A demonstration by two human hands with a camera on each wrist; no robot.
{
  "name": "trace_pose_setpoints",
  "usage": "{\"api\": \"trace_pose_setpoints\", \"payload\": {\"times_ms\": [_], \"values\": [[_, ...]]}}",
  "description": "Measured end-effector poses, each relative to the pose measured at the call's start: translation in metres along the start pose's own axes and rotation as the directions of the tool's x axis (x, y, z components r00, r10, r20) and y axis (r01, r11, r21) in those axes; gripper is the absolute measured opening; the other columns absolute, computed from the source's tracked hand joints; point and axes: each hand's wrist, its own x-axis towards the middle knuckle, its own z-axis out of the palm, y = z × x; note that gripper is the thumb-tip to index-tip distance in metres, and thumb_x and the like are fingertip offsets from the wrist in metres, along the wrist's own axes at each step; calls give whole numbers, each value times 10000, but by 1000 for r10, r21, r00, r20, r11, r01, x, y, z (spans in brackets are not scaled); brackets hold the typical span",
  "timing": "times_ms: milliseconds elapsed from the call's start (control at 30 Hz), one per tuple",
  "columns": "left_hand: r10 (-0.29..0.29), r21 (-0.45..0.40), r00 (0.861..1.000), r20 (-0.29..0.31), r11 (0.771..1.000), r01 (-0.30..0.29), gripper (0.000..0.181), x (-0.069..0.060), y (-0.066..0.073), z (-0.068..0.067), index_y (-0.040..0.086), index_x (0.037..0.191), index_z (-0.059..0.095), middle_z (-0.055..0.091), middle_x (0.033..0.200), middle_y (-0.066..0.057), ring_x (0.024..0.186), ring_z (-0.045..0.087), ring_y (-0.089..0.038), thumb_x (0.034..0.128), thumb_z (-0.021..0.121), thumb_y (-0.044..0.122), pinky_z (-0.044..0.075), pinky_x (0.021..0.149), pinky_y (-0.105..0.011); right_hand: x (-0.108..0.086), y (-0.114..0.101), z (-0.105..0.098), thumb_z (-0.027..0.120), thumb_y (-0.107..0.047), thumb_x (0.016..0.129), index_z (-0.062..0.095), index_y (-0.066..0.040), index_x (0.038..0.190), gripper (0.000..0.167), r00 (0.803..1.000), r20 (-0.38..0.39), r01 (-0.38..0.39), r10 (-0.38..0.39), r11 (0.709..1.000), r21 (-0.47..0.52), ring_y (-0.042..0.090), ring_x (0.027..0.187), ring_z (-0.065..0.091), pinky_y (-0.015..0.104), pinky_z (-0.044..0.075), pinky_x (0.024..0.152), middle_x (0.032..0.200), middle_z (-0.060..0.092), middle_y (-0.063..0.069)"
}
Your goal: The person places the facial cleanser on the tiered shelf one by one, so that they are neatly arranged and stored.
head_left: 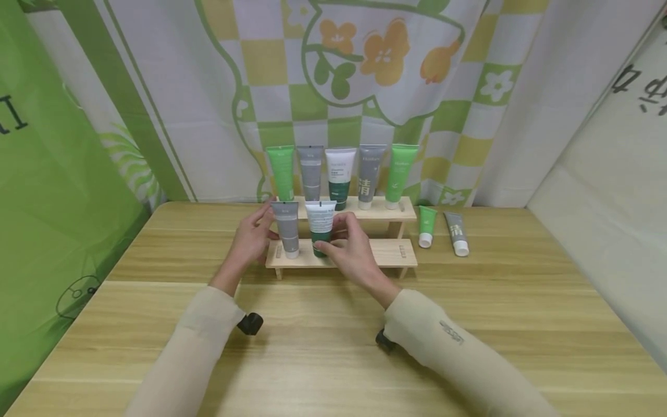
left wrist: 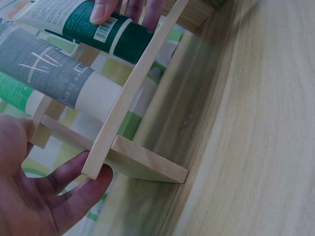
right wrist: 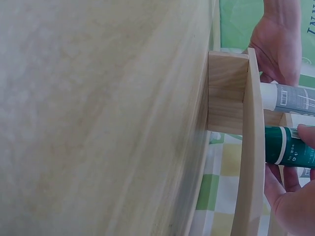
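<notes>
A two-step wooden display stand stands on the table, tubes upright on both shelves. My right hand pinches a white-and-green squeeze tube between thumb and fingers, its cap down at the lower shelf. To its left on that shelf stands a grey tube. My left hand holds the stand's left end; in the left wrist view its fingers bend about the end of the lower shelf. In the right wrist view, the green end of the held tube meets the shelf.
Along the upper shelf stand several tubes, among them a white-and-green one in the middle and a green one at the right. A small green tube and a small grey tube lie right of the stand. Behind hangs a patterned curtain.
</notes>
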Motion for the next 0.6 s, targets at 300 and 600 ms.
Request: {"api": "trace_pose_setpoints", "payload": {"times_ms": [300,600], "values": [[-10,2,1000,12,1000,10,475,1,0,-1,472,1537,327,567,1388,-206,1009,640,-341,1067,380,511,599,580,-478,1,2,3,774,40,854,468,-32,1193,462,1000,-4,21,-21,1000,9,274,1049,615,321,559,903,1148,584,148],[34,-3,999,-12,999,-34,477,2,-2,-1,381,1551,367,601,1339,-218,940,654,-318,1081,396,456,562,493,-348,1,3,4,774,44,854,460,-34,1190,466,1000,-1,27,-27,999,23,271,1045,610,327,560,904,1141,573,151]]}}
